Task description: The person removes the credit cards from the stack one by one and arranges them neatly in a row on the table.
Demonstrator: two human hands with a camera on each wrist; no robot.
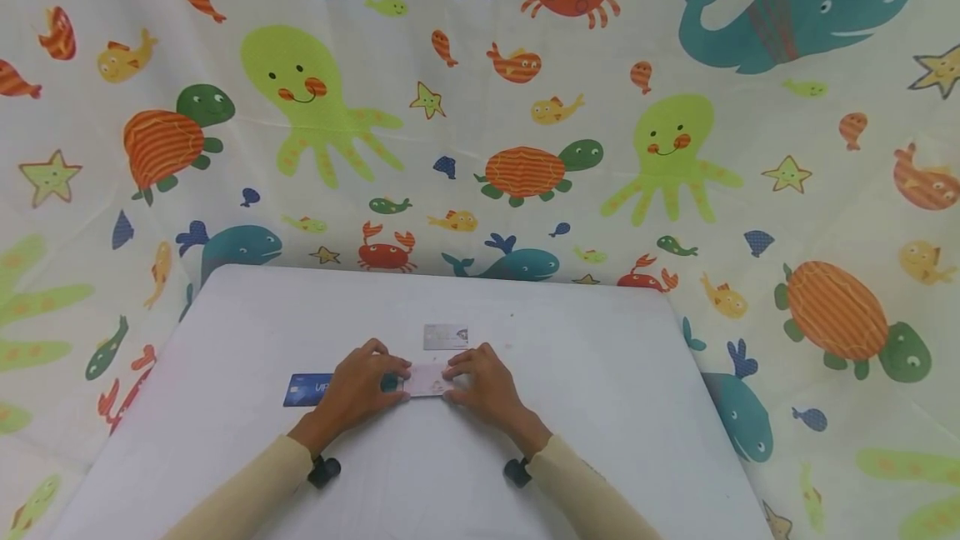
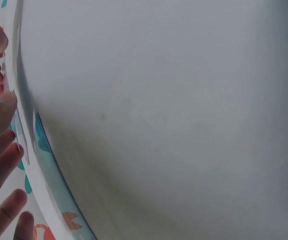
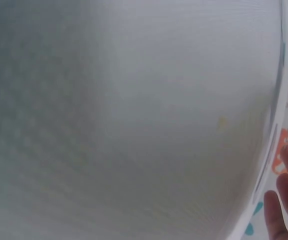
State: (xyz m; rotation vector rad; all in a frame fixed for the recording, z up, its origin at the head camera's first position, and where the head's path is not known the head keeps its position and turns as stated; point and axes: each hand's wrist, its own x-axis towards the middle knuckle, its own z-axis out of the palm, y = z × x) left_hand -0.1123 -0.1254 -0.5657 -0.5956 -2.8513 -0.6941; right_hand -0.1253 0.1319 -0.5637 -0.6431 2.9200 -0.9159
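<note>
A pale pink card (image 1: 426, 380) lies between the two hands, low over the white table. The left hand (image 1: 362, 383) pinches its left end between thumb and fingers, and the right hand (image 1: 483, 382) holds its right end the same way. A small teal patch (image 1: 389, 382) shows between the left thumb and fingers; what it belongs to is hidden. Just beyond the hands lies a silver-grey card (image 1: 446, 337). Partly covered by the left hand is a blue card (image 1: 306, 390) with "VIP" lettering. Both wrist views catch only fingers at the edge.
The white-covered table (image 1: 600, 407) spreads around the hands, its far edge against a curtain (image 1: 450, 140) printed with sea animals. Dark wrist cameras sit under the left wrist (image 1: 324, 472) and the right wrist (image 1: 517, 472).
</note>
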